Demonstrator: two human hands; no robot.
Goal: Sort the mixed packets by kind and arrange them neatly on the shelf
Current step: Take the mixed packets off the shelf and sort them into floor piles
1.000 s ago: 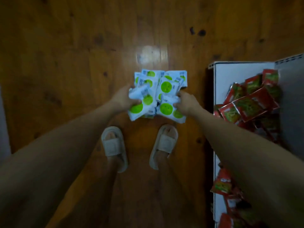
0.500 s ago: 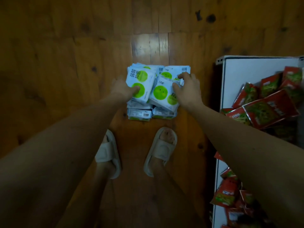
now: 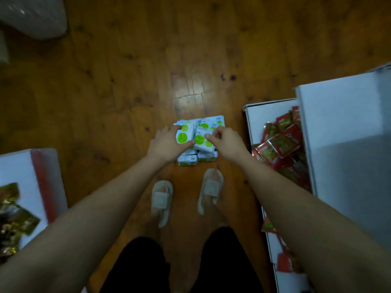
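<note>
**White-and-green packets being squared up on a wooden floor**

White packets printed with bright green circles point(image 3: 195, 137) sit in a low stack on the wooden floor point(image 3: 110, 85) at the centre of the frame, just ahead of the person's two slippered feet point(image 3: 186, 193). Both bare arms reach down and forward from the bottom corners of the frame and meet at the stack.

The left hand point(image 3: 167, 143) lies on the stack's left side, palm down, thumb and fingers curled round the top left packet. The right hand point(image 3: 225, 138) hovers over the right side, knuckles up; its thumb and forefinger pinch the edge of the top right packet, the other fingers loosely bent.

The step in hand looks like gathering one kind into a tidy pile, so sorting seems well along, while shelving of this kind is not yet done. The next move probably calls for closing both hands round the whole stack from either side, firmly enough that the slippery top packets do not slide off.

Red packets point(image 3: 279, 142) lie heaped on a white shelf point(image 3: 254, 115) at the right of the frame. Darker green packets point(image 3: 12, 218) rest on a white surface point(image 3: 19, 172) at lower left.
</note>
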